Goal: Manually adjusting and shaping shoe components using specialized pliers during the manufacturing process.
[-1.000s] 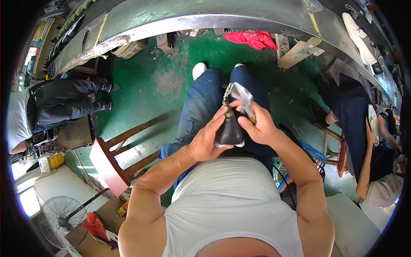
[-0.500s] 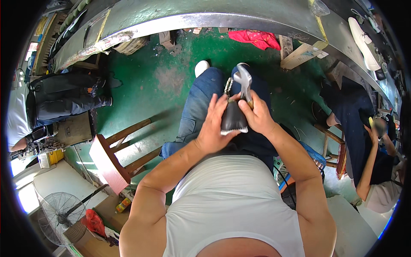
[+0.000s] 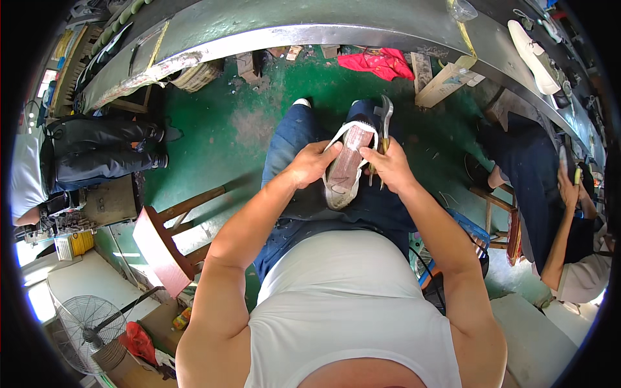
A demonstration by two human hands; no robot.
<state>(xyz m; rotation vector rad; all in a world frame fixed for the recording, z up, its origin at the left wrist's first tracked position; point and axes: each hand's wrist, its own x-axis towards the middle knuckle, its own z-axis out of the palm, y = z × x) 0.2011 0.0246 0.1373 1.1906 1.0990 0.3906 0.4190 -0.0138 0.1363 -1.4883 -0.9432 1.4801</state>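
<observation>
Above my thighs a shoe upper on a last point(image 3: 344, 165) is turned bottom up, a brownish insole showing inside a whitish folded rim. Its narrower end points away from my body at a slight tilt. My left hand point(image 3: 314, 164) grips the left edge, thumb on the rim. On the opposite side my right hand point(image 3: 392, 168) presses its thumb on the insole edge. That hand also holds metal lasting pincers point(image 3: 386, 111), their curved head sticking up past the fingers and slim handles showing below. Most fingers of both hands are hidden under the shoe.
A metal-edged bench point(image 3: 310, 33) runs across the far side, with a pale shoe point(image 3: 533, 57) at its right. A wooden stool point(image 3: 158, 249) stands left, a wire fan point(image 3: 90, 326) behind it. Co-workers are on both sides; the right one point(image 3: 563, 213) handles a tool.
The shoe has been turned over: its dark leather outside faced up before, and now the insole does. My hands have moved apart to its two sides; the pincers have turned upright beside it.
</observation>
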